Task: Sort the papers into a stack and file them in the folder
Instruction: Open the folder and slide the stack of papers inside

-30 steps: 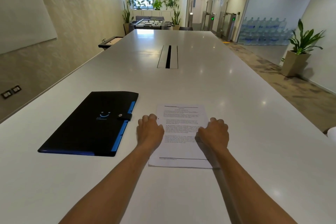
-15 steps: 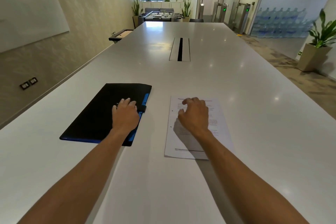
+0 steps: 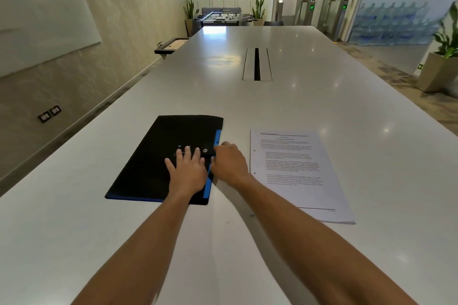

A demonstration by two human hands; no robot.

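Pressing flat with spread fingers, the left hand steadies the closed black folder on the worktop. The right hand pinches its clasp tab. The stacked papers lie just right, long axis pointing away.

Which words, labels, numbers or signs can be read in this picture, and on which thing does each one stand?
None can be read with certainty.
Stack of papers: printed lines, too small and blurred.
Folder: small light print by the left hand, partly covered, unreadable.
Gate lights: green symbols, too blurred.
Green sign on the planter: unreadable.
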